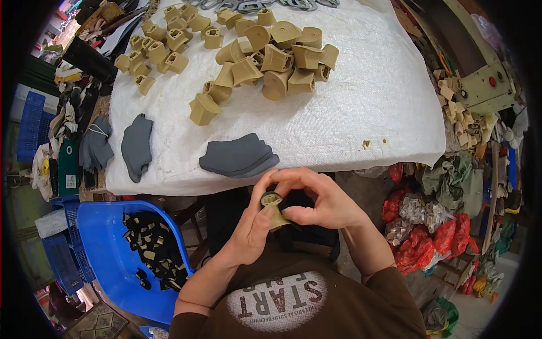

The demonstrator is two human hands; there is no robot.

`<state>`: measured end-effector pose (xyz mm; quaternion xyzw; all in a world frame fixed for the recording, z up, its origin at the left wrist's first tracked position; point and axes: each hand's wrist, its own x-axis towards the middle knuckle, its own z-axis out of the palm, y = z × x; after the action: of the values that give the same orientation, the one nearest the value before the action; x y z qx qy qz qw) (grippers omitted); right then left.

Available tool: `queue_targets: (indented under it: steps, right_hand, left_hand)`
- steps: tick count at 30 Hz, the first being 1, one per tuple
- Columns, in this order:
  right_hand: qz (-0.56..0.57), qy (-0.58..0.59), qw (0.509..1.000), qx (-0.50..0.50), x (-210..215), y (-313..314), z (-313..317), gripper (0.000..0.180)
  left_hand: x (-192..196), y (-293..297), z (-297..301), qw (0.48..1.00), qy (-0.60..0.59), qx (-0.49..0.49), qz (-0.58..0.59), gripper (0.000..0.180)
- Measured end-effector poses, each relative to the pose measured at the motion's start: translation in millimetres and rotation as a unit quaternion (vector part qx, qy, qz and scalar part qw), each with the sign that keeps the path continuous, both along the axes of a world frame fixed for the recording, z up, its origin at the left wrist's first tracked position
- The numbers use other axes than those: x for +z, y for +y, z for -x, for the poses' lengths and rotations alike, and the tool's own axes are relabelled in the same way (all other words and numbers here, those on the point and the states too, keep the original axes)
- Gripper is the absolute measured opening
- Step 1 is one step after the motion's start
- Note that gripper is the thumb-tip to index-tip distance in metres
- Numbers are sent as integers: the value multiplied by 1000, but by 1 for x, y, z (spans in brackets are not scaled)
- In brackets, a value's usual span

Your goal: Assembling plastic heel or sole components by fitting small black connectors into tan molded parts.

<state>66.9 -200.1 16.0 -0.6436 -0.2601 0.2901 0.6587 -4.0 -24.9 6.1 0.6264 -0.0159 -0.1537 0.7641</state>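
Observation:
Just beyond the near edge of the table, both my hands are closed on one beige shoe heel [275, 216]. Dark material wraps around its upper end and partly shows behind it. My left hand [249, 230] grips the heel from the left, its thumb lying along the side. On the other side, the fingers of my right hand [326, 200] curl over the top, with the thumb pressed to the heel. Right ahead of my hands lies a small stack of dark grey cut pieces [237, 155]. Farther off, bare beige heels [276, 59] are heaped on the white-covered table [372, 101].
More grey pieces [137, 148] lie at the table's left, beside a tied bundle [96, 144]. A blue basin [93, 243] at lower left holds many dark-covered heels [153, 248]. To the right are loose heels [451, 107], a machine [485, 87] and red plastic bags [415, 251].

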Motion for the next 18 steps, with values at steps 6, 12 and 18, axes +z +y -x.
queue_targets:
  steps: [6,12,18]
  right_hand:
    - [-36,-29,996,-74,-8,8,6,52]
    - [4,-241,964,-114,-1,13,1,40]
    - [14,-294,948,-125,-12,16,18,14]
  left_hand:
    - [0,-1,-4,1000,15,6,1,75]
    - [-1,3,-6,963,132,39,231,61]
    - [4,-4,-4,901,257,49,347,51]
